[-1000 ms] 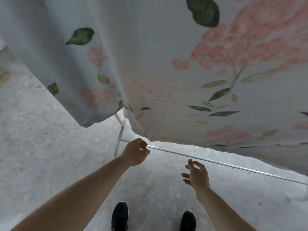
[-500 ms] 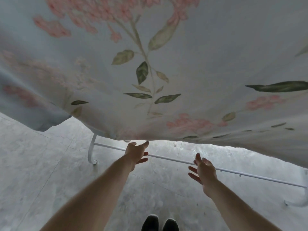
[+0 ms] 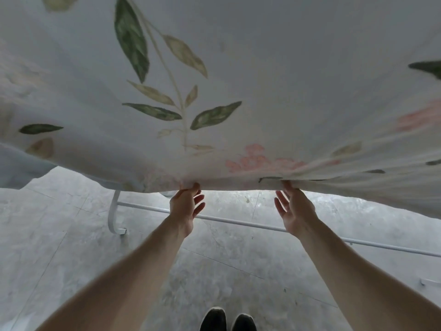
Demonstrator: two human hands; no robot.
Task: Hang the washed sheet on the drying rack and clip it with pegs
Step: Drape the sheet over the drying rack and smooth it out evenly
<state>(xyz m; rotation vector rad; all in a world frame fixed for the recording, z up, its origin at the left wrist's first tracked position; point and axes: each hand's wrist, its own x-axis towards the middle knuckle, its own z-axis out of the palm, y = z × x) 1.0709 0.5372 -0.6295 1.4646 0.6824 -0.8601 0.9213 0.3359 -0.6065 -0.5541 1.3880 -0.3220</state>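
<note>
The pale floral sheet (image 3: 238, 80) hangs over the rack and fills the upper half of the view, its lower hem running across the middle. My left hand (image 3: 185, 209) reaches up and pinches the hem between thumb and forefinger, with the other fingers spread. A little to the right, my right hand (image 3: 294, 211) pinches the same hem, and folds fan out from its grip toward the right. Only the drying rack's white lower bar (image 3: 238, 221) and curved foot (image 3: 111, 211) show below the sheet. No pegs are in view.
Grey concrete floor (image 3: 59, 247) lies below. My black shoes (image 3: 226, 318) stand close to the rack's bar. A second white foot of the rack (image 3: 429, 281) shows at the right edge.
My left hand let go of the rack's lower bar. Both hands rose to the sheet's hem and took hold of it. The view swung right and came closer under the sheet.
</note>
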